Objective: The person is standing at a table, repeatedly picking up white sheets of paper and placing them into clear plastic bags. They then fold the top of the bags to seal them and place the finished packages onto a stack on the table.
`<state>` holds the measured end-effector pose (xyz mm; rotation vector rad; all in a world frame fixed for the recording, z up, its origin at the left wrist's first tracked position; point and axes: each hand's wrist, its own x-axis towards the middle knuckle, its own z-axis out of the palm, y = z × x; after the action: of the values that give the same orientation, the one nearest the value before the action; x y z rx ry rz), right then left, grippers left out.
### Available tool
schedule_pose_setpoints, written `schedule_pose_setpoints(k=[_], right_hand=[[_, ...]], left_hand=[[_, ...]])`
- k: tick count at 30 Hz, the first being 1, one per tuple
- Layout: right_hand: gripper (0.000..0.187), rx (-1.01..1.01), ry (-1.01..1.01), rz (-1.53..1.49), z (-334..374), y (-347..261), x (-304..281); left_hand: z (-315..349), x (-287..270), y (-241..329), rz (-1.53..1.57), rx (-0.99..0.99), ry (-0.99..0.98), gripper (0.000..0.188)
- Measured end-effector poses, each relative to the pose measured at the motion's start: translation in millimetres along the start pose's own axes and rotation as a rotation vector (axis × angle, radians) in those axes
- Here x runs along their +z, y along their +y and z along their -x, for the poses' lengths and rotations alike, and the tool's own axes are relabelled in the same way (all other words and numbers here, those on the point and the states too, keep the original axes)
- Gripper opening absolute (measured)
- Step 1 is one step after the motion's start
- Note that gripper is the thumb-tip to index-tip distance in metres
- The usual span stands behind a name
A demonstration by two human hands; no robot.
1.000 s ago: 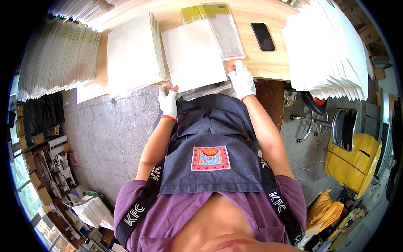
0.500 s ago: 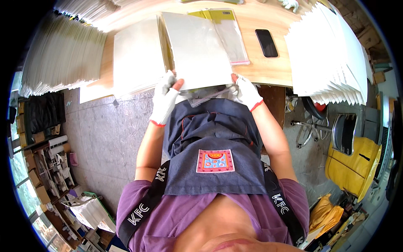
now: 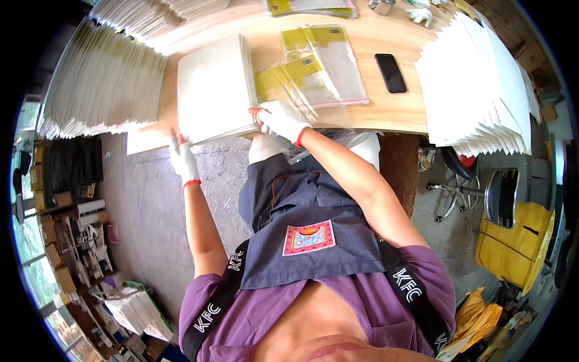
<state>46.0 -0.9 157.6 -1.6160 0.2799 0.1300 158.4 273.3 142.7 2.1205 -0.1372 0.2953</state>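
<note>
In the head view, we have the white stack [image 3: 216,87] on the table [image 3: 395,111] to the left of the phone [image 3: 391,73], its long axis running away from us, far end leaning slightly left, a short edge facing us. Left of the phone too, our left hand [image 3: 184,161] meets the stack's near-left corner and our right hand [image 3: 283,119], fingers curled, its near-right; whether either grasps anything we cannot tell. Clear bags [image 3: 341,78] with olive bands lie just left of the phone.
</note>
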Motion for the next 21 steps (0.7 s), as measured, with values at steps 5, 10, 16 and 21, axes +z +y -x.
schedule_pose_setpoints(k=[5,10,16,21], right_hand=[[0.017,-0.308,0.122,-0.109,87.8,-20.1,-93.7],[0.018,-0.484,0.987,0.976,238.2,-94.9,-208.6],[0.026,-0.255,1.117,1.653,316.3,-121.0,-331.0],[0.03,-0.301,0.93,1.851,322.2,-112.6,-375.7]], left_hand=[[51.9,33.3,-20.2,0.33,-0.067,0.337,0.042],[150.0,63.3,-19.4,-0.061,0.427,-0.06,0.039],[151.9,121.5,91.2,-0.295,0.828,-0.559,0.051],[132.6,170.8,121.3,-0.432,0.894,-0.688,0.055]])
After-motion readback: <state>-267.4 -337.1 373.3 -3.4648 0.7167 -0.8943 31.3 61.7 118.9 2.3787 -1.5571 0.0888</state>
